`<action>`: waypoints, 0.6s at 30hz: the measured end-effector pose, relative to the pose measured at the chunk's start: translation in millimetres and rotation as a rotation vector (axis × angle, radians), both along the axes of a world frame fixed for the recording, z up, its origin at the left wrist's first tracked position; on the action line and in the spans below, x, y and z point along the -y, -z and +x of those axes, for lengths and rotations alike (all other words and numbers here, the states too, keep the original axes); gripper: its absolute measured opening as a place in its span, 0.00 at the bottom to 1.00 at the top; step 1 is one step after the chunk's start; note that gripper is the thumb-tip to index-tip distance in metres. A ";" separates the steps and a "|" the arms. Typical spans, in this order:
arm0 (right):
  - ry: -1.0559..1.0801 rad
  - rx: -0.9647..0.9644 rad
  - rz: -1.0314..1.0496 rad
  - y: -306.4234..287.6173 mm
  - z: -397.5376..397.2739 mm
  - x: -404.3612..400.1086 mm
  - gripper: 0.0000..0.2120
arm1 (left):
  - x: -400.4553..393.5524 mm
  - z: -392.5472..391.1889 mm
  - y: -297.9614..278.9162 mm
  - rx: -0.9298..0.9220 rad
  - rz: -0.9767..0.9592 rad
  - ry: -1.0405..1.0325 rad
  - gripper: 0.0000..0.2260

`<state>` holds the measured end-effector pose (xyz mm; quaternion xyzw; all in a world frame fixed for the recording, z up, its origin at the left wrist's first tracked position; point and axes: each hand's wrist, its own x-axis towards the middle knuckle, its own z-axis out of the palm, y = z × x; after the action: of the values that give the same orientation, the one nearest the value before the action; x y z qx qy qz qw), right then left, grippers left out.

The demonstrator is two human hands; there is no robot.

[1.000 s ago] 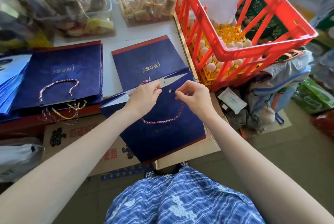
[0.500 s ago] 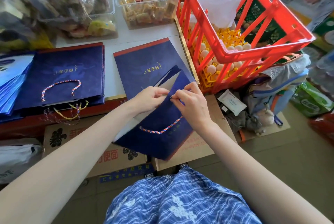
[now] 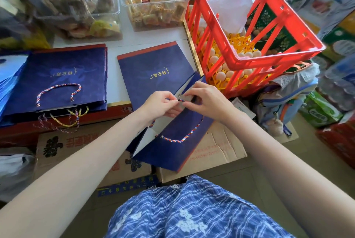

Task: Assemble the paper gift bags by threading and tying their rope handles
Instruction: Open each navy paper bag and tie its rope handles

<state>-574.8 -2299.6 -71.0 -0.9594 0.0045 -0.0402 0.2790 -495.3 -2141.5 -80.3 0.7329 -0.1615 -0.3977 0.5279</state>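
A dark blue paper gift bag (image 3: 172, 151) is held up in front of me, its mouth open toward the table and its white inside showing. A striped rope handle (image 3: 180, 138) loops across its near face. My left hand (image 3: 161, 105) and my right hand (image 3: 207, 101) meet at the bag's top edge. Both pinch the rope end (image 3: 180, 100) just below a small eyelet hole (image 3: 179, 95). Another flat blue bag (image 3: 151, 68) lies on the table behind them.
A stack of finished blue bags (image 3: 57, 82) with rope handles lies at the left, spare ropes (image 3: 65, 116) hanging off its front. A red crate (image 3: 249, 26) of eggs stands at the right. Clear snack bins (image 3: 151, 5) stand behind; cardboard boxes (image 3: 76, 147) lie below the bag.
The bag has tipped up and turned, so its open mouth and white inside now face me. Both hands moved together to the top edge and now pinch the rope end.
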 end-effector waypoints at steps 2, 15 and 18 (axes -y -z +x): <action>0.031 -0.040 -0.011 0.2 0.5 -1.5 0.12 | 0.6 -1.4 -2.7 -0.011 -0.021 0.005 0.08; 0.357 0.119 0.612 7.2 -3.0 -19.8 0.06 | 11.2 -8.8 -14.4 -0.681 0.161 -0.068 0.13; 0.387 0.121 0.825 3.2 -6.2 -24.0 0.06 | 15.9 -7.1 -16.5 -0.739 0.191 -0.073 0.13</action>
<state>-581.0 -2275.6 -74.2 -0.7456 0.1828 -0.1421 0.6249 -502.5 -2157.5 -63.8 0.5912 0.1039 -0.6294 0.4936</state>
